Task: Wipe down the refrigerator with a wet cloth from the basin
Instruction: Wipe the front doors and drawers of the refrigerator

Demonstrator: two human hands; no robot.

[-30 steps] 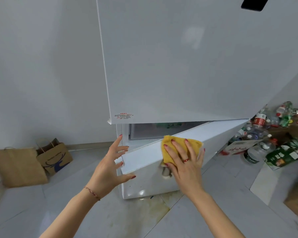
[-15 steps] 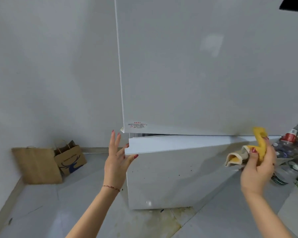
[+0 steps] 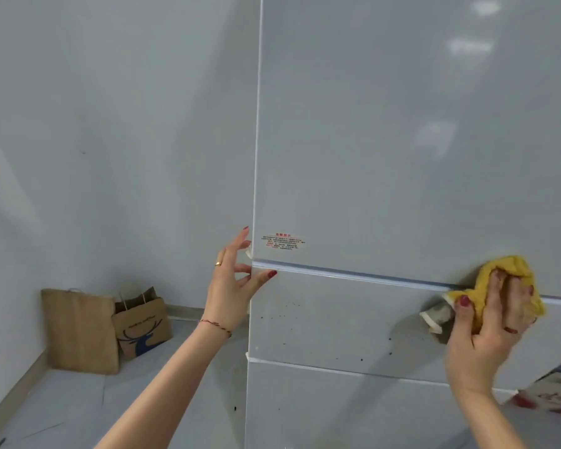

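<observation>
Fridge (image 3: 402,140) front fills the view, its white drawer panel (image 3: 337,319) speckled with dark spots below the upper door. The right hand (image 3: 496,319) grips a bunched yellow cloth (image 3: 506,270) against the seam between door and drawer, likely to scrub the groove. The left hand (image 3: 230,286) is spread loosely, holding nothing, thumb and fingertips at the drawer's left corner, probably to steady it. Two paper bags (image 3: 110,328) stand by the wall
</observation>
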